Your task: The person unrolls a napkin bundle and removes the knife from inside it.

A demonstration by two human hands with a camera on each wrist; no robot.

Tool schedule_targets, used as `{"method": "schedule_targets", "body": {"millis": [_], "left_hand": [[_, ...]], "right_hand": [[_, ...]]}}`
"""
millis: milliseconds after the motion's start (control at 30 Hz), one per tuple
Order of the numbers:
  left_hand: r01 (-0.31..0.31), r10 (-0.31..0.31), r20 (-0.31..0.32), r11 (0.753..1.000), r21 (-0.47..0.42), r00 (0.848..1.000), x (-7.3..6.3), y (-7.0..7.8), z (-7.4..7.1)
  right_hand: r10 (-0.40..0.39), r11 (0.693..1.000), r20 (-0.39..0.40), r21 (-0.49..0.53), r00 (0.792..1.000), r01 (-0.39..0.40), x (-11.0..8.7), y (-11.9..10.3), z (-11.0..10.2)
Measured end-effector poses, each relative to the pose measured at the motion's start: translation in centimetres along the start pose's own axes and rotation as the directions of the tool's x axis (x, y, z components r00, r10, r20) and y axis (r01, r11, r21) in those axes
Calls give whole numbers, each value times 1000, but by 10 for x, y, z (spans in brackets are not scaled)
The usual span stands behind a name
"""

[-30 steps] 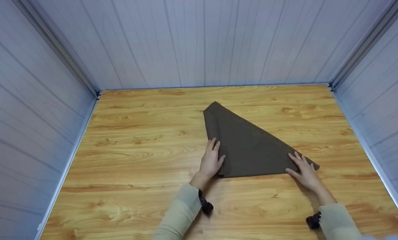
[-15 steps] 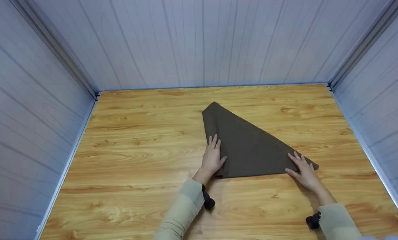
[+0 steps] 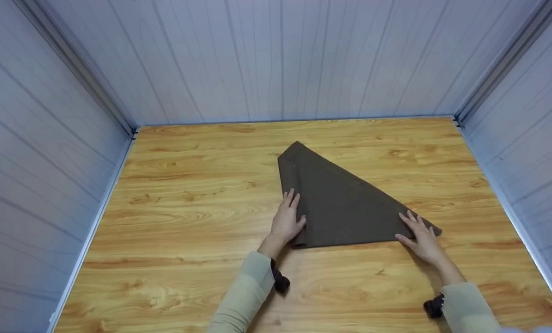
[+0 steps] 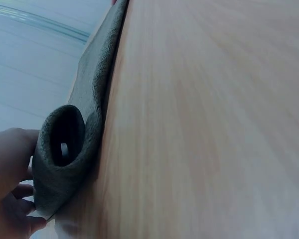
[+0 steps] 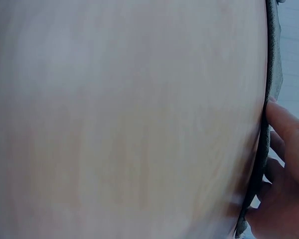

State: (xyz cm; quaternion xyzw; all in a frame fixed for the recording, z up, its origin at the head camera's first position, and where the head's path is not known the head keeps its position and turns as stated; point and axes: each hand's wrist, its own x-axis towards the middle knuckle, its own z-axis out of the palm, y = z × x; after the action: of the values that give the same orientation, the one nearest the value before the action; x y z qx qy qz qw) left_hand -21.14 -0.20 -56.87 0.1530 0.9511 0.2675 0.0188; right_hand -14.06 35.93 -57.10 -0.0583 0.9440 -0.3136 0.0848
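A dark brown cloth (image 3: 350, 203), folded to roughly a triangle, lies on the wood-grain tabletop. Its left side doubles over into a loose, hollow roll, and the open end of this roll (image 4: 60, 174) shows in the left wrist view. My left hand (image 3: 286, 224) straddles that roll, thumb on its upper right side and fingers curved down over the outer edge. Near the cloth's right corner, my right hand (image 3: 423, 240) rests with spread fingers on top. The right wrist view shows the thumb (image 5: 284, 119) at the cloth's front edge.
Pale panelled walls enclose the tabletop (image 3: 188, 222) at the back (image 3: 257, 60), left and right. Bare wood surface extends to the left of the cloth and in front of it. A small black camera sits on each wrist.
My left hand shifts slightly right and forward, then back left, and the cloth's left edge moves a little left with it. The right hand stays put.
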Motion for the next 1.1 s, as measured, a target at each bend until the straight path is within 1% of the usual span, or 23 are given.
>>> {"method": "schedule_targets", "body": {"millis": [267,433,567,667,833,933,1033,1100], "left_hand": [[4,-5,-7,999,-45,1000,-5,-10,-7],[-6,5,-11,996,-88,1000,-10,-19,-12],[-6,6,-1,993,-118,1000,-14,-27,-16],[-23,23,2,991,-130,1000,-17,-34,-18],[-53,53,-6,992,-111,999,-22,-48,-20],[-60,59,-10,994,-94,998,-25,-55,-22],[-57,56,-12,995,-78,998,-26,-57,-23],[-62,61,-20,996,-64,998,-26,-55,-24]], "right_hand": [[-7,1000,-7,0,1000,7,1,-1,1],[-5,1000,-5,6,1000,5,0,-1,1],[-3,1000,-5,7,1000,3,0,-2,1],[-1,1000,-5,7,1000,1,0,-2,1],[5,1000,-2,-1,1000,-5,0,-2,1],[5,1000,-6,-4,1000,-5,0,-1,1],[4,1000,-10,-1,1000,-4,0,-1,1],[0,1000,-13,-1,1000,0,0,0,1]]}}
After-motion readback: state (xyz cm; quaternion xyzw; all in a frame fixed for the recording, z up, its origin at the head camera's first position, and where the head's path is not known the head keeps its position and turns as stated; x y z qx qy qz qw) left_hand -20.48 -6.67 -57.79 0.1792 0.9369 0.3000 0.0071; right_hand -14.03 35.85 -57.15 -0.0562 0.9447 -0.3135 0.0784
